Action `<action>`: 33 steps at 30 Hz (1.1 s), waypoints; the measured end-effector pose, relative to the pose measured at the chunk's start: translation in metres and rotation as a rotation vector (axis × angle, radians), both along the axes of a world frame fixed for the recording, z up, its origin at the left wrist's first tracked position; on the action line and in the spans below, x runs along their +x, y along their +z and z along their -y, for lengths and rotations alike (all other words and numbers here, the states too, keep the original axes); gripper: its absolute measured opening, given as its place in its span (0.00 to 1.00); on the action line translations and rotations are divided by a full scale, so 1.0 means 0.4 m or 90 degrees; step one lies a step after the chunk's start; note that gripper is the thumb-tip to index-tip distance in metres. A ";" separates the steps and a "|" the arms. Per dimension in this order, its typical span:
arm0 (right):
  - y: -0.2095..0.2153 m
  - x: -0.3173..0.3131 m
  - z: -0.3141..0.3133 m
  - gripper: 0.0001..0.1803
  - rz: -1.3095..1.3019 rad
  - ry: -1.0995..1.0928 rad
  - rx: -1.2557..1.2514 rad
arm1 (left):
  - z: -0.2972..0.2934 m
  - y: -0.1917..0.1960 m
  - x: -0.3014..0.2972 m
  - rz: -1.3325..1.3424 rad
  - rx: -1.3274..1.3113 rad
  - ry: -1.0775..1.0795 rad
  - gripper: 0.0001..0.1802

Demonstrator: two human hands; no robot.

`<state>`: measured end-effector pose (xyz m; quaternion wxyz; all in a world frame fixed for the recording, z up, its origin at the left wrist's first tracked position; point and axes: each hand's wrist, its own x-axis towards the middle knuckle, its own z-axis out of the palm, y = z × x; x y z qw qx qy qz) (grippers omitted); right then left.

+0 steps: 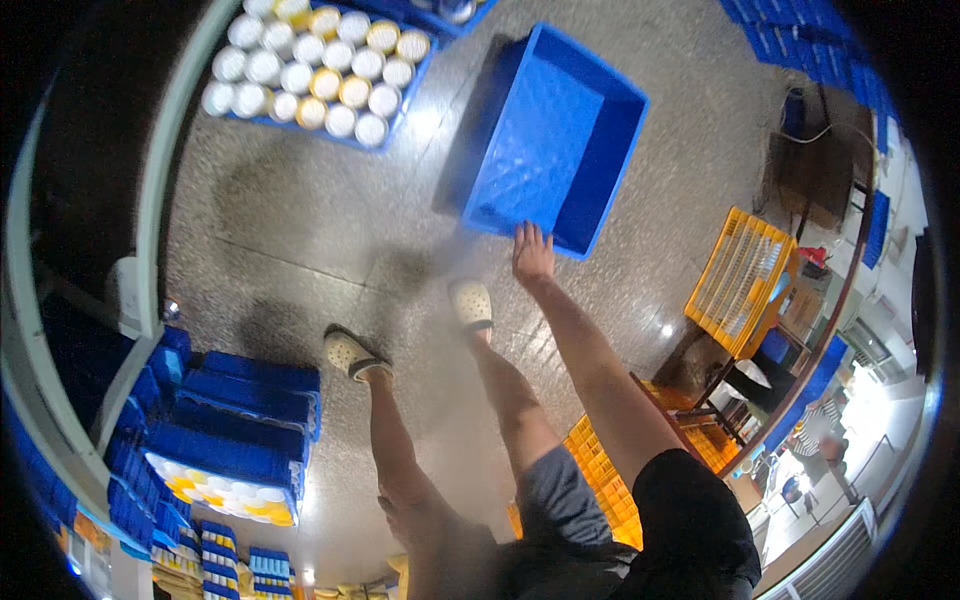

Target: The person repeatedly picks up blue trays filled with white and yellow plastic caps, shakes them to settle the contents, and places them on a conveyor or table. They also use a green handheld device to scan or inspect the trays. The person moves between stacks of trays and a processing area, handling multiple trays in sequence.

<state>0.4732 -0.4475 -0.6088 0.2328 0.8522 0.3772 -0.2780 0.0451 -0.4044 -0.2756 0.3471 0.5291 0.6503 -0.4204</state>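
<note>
The right hand (533, 262) reaches far forward and grasps the near rim of a blue bin (540, 130), its fingers (531, 234) hooked over the edge and the arm stretched almost straight. The bin sits in the far middle of the scene, above the speckled floor (300, 220), its inside showing; whether it rests flat or is slightly tipped, I cannot tell. The left hand (400, 514) is near the left leg, blurred and partly merged with it, so I cannot tell whether its fingers are released or clenched. To the far left of the bin, well apart from the right hand, a blue crate (383, 149) carries rows of round white and yellow containers (297, 78). Two pale clogs (350, 353) stand on the floor between the bin and the near edge. Blue crates (250, 392) are stacked at near left, beside a pale frame (163, 130). On the right stands a yellow crate (740, 270), with more orange crates (595, 470) nearer, beside the right arm
</note>
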 end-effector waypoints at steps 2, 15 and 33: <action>-0.115 0.013 0.003 0.23 -0.026 -0.005 0.007 | 0.029 -0.026 -0.026 0.013 0.036 0.019 0.60; 0.236 -0.483 -0.067 0.12 -0.233 0.173 0.170 | 0.099 -0.039 -0.130 -0.005 0.010 0.098 0.53; 0.233 -1.274 -0.794 0.09 -0.325 0.097 0.218 | -0.172 0.081 -0.355 0.199 0.010 0.105 0.50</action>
